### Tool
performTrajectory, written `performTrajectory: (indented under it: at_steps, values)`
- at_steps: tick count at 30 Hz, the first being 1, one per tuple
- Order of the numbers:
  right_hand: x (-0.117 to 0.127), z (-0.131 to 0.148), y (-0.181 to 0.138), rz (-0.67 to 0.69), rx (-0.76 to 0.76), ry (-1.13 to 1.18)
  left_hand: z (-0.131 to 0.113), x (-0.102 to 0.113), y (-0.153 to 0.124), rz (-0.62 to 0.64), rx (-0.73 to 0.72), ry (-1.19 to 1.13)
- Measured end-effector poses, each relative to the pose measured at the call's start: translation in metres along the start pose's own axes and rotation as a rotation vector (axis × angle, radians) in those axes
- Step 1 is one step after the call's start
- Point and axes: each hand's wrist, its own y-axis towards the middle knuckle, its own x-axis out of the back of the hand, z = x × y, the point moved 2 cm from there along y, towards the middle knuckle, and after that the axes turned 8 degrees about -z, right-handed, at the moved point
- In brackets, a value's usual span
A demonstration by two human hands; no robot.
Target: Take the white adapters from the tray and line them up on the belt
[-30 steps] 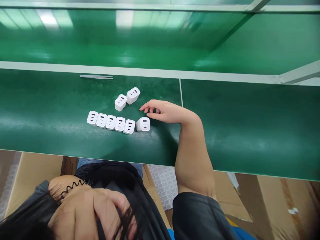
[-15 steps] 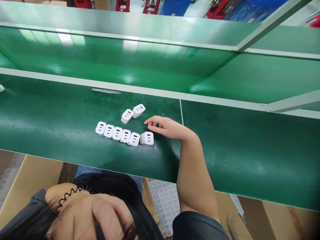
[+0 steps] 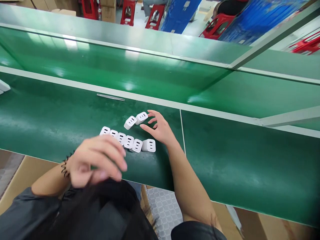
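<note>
A row of several white charger plugs [image 3: 129, 142] stands on the green work surface, their port faces turned up. At the row's right end, one charger [image 3: 149, 145] leans slightly apart from the others. Two more chargers [image 3: 130, 122] sit touching behind the row. My right hand [image 3: 158, 128] is beside the farther of these two, fingers spread and curved around its right side; whether they touch it I cannot tell. In front of the row hovers my left hand [image 3: 100, 160], somewhat blurred, its fingers apart with nothing in them. It partly hides the chargers on the left.
Metal tweezers [image 3: 110, 97] lie near the pale rail [image 3: 155, 103] at the back of the surface. White objects [image 3: 4, 86] are at the far left edge. A slanted metal post [image 3: 270, 36] rises at the right. Red stools [image 3: 128, 12] stand beyond the bench.
My left hand has come down from close to the camera to over the front of the bench. My right hand has moved to the rear chargers, its fingers opening. The view has shifted slightly.
</note>
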Motion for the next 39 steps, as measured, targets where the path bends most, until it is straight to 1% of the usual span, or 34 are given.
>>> performTrajectory:
  at_steps: [1, 2, 4, 6, 7, 10, 12, 15, 17, 18, 21, 23, 26, 30, 33, 39]
  values:
    - [-0.008, 0.002, 0.001, -0.027, 0.030, 0.006, 0.011, 0.006, 0.013, -0.030, -0.016, -0.053]
    - [-0.014, 0.004, 0.002, -0.048, 0.049, 0.003, 0.023, 0.009, 0.024, -0.029, -0.017, -0.054]
    - [-0.021, 0.005, 0.005, -0.077, 0.042, -0.019, 0.042, 0.009, 0.042, -0.009, -0.021, -0.002]
    - [-0.017, 0.004, 0.006, -0.064, 0.005, -0.012, 0.054, 0.001, 0.051, 0.021, -0.039, 0.083]
    - [-0.011, 0.002, 0.006, -0.031, 0.001, 0.014, 0.056, -0.006, 0.052, 0.039, -0.055, 0.130]
    - [0.018, -0.003, 0.001, 0.163, 0.066, 0.111, 0.057, -0.027, 0.050, 0.116, -0.125, 0.304]
    - [0.041, -0.004, -0.007, 0.313, 0.094, 0.116, 0.056, -0.038, 0.046, 0.177, -0.163, 0.396]
    - [0.065, -0.003, -0.025, 0.506, 0.037, 0.038, 0.057, -0.047, 0.042, 0.240, -0.176, 0.442]
    - [0.070, -0.002, -0.040, 0.569, 0.008, 0.010, 0.058, -0.051, 0.040, 0.257, -0.167, 0.460]
    - [0.069, -0.002, -0.047, 0.568, 0.005, 0.014, 0.058, -0.053, 0.039, 0.261, -0.166, 0.473]
    - [0.064, -0.006, -0.064, 0.481, 0.033, 0.061, 0.056, -0.061, 0.040, 0.270, -0.182, 0.505]
    - [0.059, -0.011, -0.070, 0.441, 0.053, 0.079, 0.055, -0.067, 0.042, 0.267, -0.203, 0.526]
    - [0.055, -0.017, -0.071, 0.433, 0.080, 0.105, 0.055, -0.073, 0.043, 0.216, -0.238, 0.579]
    - [0.054, -0.020, -0.069, 0.430, 0.104, 0.151, 0.056, -0.073, 0.038, 0.127, -0.235, 0.597]
    - [0.055, -0.019, -0.069, 0.427, 0.121, 0.148, 0.057, -0.071, 0.034, 0.122, -0.239, 0.606]
    - [0.056, -0.016, -0.069, 0.432, 0.130, 0.139, 0.055, -0.071, 0.032, 0.152, -0.253, 0.585]
